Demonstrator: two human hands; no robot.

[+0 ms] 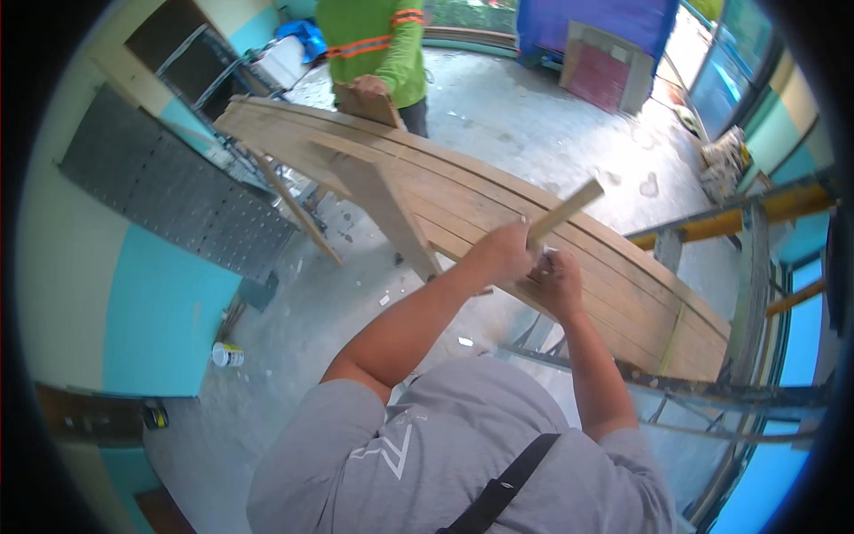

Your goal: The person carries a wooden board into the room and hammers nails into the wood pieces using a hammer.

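- Left hand: fist closed around the lower end of a short wooden stick. The stick rises up and to the right out of the fist, tilted, pale wood.
- Right hand: just beside the left, fingers curled down against the plank stack. It looks to be touching the top board; whether it pinches anything cannot be told, since the left fist partly covers it.
- The stack is long boards laid flat side by side, running from upper left to lower right, its far-right end lying by a yellow metal frame.
- A wooden brace leans down from under the stack toward the concrete floor.
- At the far end, another person in a green high-visibility shirt rests a hand on a small board on the planks.
- On the floor at left, near the teal wall, a small can.
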